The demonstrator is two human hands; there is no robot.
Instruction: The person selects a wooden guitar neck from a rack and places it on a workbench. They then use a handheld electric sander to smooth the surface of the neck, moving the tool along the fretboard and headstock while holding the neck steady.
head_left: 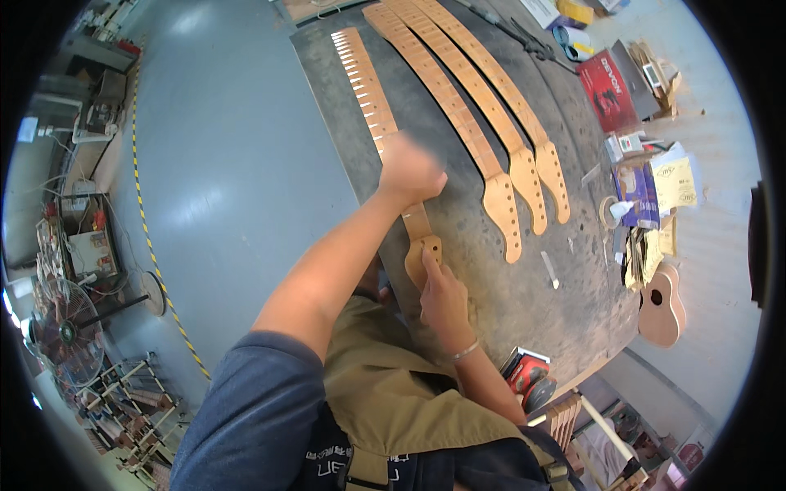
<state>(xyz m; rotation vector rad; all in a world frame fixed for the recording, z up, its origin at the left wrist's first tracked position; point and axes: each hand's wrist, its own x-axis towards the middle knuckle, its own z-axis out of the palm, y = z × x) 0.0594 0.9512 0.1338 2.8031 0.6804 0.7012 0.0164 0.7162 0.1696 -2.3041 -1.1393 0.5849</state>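
A wooden guitar neck (370,94) with pale marks along its left edge lies lengthwise near the left edge of the dark workbench (540,303). My left hand (409,170) is closed in a fist over the middle of this neck, partly blurred. Whatever its fingers hold, if anything, is hidden. Nearer to me, my right hand (444,296) grips the headstock, its thumb on top of the wood and its fingers at the right side. Three more guitar necks (471,123) lie side by side to the right, their headstocks pointing toward me.
A red and black power sander (528,376) sits at the bench's near edge. Along the right stand a red box (607,90), a tape roll (608,213), sandpaper sheets (675,182) and a guitar-shaped body (661,307). A fan (67,331) stands across the floor at left.
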